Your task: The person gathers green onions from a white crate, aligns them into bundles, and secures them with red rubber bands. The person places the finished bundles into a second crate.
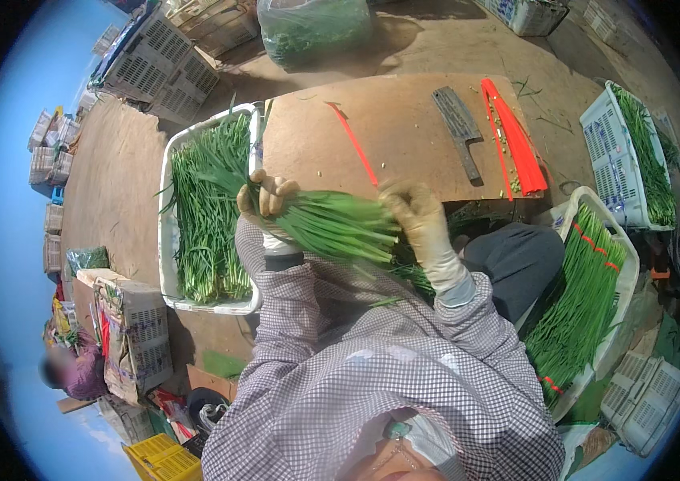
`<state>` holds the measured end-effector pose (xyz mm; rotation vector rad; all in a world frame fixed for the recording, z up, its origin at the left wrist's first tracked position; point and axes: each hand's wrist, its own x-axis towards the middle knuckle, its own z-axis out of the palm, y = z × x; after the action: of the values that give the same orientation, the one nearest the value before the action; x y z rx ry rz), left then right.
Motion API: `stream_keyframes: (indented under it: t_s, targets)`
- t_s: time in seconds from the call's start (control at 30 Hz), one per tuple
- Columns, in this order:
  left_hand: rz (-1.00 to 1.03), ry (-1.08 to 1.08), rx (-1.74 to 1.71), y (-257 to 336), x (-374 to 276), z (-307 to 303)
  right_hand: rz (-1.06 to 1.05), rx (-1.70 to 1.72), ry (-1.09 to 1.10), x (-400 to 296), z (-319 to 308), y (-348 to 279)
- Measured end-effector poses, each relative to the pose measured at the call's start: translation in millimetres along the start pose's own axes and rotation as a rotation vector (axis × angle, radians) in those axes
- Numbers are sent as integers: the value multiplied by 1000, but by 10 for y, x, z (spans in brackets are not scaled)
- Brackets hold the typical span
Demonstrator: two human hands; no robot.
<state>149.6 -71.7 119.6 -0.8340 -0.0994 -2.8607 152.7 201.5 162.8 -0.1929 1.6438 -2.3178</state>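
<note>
My gloved left hand is closed around a bunch of long green garlic chives, held sideways over my lap. At the bunch's cut ends, my gloved right hand is blurred, its fingers bent; whether it grips any stalks is unclear. Beyond my hands lies a wooden board with a single red strip, a cleaver and a fan of red strips on it. To the left, a white crate holds loose chives; to the right, another white crate holds chives bound with red bands.
A light blue crate of greens stands at the far right. Stacked crates stand at the upper left, and a plastic bag of greens lies beyond the board. Another person is at the lower left, near more stacked crates.
</note>
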Motion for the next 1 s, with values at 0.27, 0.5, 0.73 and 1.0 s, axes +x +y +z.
stream_keyframes:
  t_s: [0.27, 0.5, 0.73, 1.0]
  targets:
    - [261, 49, -96, 71, -57, -53, 29, -90, 50, -92, -509, 212]
    - [156, -6, -103, -31, -78, -34, 350, 116, -253, -160, -168, 382]
    - [143, 48, -52, -2, -97, -41, 70, -75, 43, -199, -192, 929]
    - [138, 128, -84, -51, -158, -133, 203, 521, -248, -81, -273, 758]
